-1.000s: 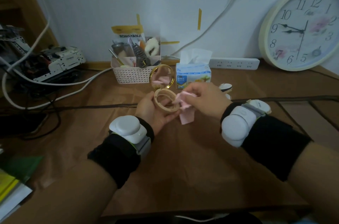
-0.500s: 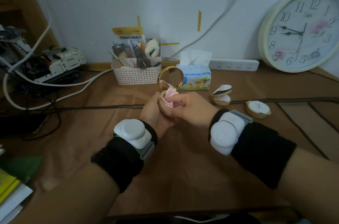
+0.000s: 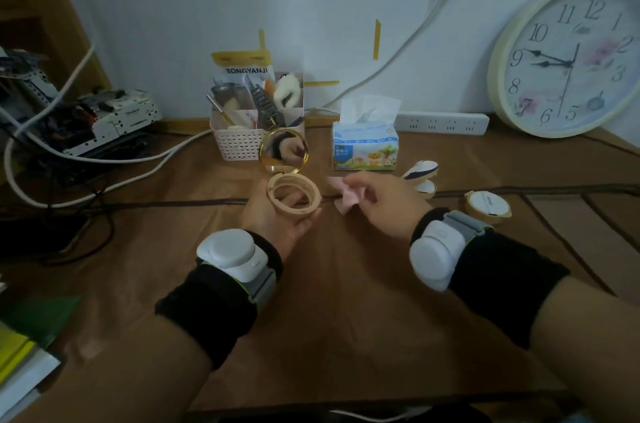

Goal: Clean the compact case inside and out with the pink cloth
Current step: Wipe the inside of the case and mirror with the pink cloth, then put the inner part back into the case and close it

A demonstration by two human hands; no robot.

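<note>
Case: round beige compact case with gold-rimmed mirror lid open, cradled in left hand above brown worktop.
Cloth: crumpled pink cloth pinched in right hand, just right of case.
Risk: loose palm grip, seemingly; wiping pressure could tip the case.

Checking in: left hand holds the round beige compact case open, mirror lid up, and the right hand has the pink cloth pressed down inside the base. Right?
Not quite. In the head view the left hand does hold the round beige compact case open, mirror lid up, but the right hand holds the pink cloth off to the side, clear of the base.
</note>
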